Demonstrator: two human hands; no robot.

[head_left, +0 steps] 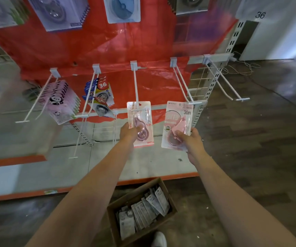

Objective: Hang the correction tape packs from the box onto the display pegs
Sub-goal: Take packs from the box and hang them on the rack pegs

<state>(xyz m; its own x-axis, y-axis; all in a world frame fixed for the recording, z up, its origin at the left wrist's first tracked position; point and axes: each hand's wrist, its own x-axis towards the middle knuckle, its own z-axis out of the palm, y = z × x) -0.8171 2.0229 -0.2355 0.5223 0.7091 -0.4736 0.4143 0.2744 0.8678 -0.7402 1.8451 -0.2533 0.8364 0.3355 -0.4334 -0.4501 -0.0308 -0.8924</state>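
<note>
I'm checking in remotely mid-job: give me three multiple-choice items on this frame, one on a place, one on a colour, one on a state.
1. Where is the cardboard box?
A. on the floor by the person's foot
B. on the shelf
C. on a peg

2. What colour are the two held packs?
A. blue
B. pink
C. green

3. What is the left hand doing?
A. hanging idle
B. reaching into the box
C. holding a pack at the middle peg

Answers:
1 A, it sits low beside the shoe.
2 B, the left pack and right pack are pink.
3 C, the pack's top is at the peg tip; the right hand holds the other.
</note>
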